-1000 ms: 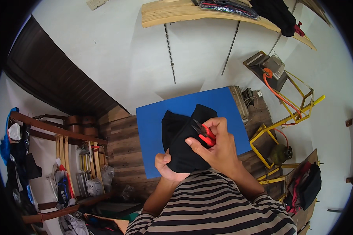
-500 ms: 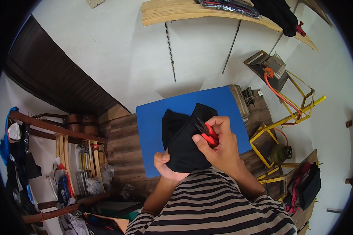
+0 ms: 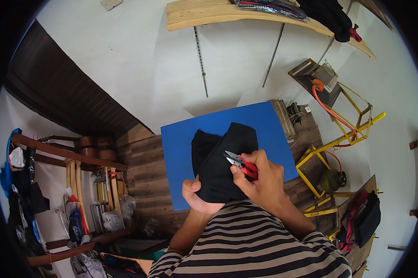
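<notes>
A piece of black cloth, folded over, is spread above the blue tabletop. My left hand grips its lower left edge, thumb on top and the fingers hidden beneath. In my right hand is a pair of red-handled thread snips. The two pointed metal blades are parted and point up and left over the middle of the cloth. Whether the blades touch the fabric, I cannot tell.
A wooden shelf with packed garments hangs on the wall ahead. To the right stand a yellow metal frame, an orange hose and a green gas cylinder. Racks of clothes and bags fill the left side.
My right hand has lowered slightly, and the snips' tips have shifted left and down across the cloth. My left hand stays in place on the fabric.
</notes>
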Motion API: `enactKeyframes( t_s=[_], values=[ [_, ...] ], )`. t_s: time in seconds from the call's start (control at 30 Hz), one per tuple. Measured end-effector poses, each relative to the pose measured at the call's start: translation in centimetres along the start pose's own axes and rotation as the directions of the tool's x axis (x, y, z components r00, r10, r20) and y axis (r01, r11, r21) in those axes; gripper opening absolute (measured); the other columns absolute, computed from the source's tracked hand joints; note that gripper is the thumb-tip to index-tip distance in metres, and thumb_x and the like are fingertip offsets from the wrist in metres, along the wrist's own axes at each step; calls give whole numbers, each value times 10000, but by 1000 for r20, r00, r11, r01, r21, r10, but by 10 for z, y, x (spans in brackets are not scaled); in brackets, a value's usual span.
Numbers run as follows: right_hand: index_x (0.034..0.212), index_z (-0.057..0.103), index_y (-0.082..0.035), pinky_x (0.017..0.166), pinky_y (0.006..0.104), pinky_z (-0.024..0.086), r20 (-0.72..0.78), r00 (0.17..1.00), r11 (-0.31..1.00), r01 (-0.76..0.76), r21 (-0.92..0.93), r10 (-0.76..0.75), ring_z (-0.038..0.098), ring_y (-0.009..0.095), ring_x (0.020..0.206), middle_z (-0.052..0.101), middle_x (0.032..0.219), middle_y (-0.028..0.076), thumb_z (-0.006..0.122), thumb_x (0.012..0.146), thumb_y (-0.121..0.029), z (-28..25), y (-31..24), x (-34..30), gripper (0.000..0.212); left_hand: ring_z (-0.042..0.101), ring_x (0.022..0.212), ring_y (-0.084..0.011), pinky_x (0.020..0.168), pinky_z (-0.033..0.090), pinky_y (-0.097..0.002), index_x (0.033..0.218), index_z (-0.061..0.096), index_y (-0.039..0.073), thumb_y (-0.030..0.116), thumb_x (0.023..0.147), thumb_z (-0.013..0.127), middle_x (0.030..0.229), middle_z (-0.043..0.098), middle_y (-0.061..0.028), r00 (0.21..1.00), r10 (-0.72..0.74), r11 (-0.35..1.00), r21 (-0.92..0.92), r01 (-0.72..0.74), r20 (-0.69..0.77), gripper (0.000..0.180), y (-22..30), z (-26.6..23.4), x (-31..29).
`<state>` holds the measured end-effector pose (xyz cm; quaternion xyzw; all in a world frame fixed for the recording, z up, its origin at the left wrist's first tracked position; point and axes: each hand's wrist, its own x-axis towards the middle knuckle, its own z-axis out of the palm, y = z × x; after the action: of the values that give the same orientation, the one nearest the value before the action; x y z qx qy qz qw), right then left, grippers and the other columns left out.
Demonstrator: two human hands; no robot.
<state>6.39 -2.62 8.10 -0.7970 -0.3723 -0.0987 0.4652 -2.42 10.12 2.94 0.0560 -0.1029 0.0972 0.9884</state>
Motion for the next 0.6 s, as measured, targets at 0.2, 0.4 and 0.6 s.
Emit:
enactKeyframes(
  t_s=[0.2, 0.4, 0.6],
  values=[
    [903, 561, -17, 531, 301, 516, 69, 995, 998, 70, 12, -70, 669, 260, 596, 663, 741, 131, 795, 740, -155, -3, 1, -2, 317, 408, 1323, -355, 1132, 294, -450, 1451, 276, -76, 332, 734, 520, 1466, 374, -248, 1000, 7, 999, -36, -6, 19, 861, 0, -3, 1],
    [943, 541, -13, 515, 279, 490, 98, 980, 985, 168, 47, -172, 637, 196, 557, 658, 729, 105, 769, 764, -160, -2, 4, -3, 325, 394, 1334, -364, 1137, 283, -460, 1463, 253, -73, 331, 735, 523, 1484, 345, -253, 997, 11, 998, -65, -6, 72, 876, 0, 1, 2],
    [1062, 452, -5, 556, 186, 372, 49, 994, 919, -111, 378, 100, 456, 41, 604, 552, 720, 15, 725, 841, -208, -10, 5, -7, 406, 356, 1379, -339, 1152, 269, -436, 1474, 186, -98, 297, 709, 572, 1497, 322, -255, 994, 18, 1000, 19, -20, 106, 943, -2, 12, -2]
  ],
)
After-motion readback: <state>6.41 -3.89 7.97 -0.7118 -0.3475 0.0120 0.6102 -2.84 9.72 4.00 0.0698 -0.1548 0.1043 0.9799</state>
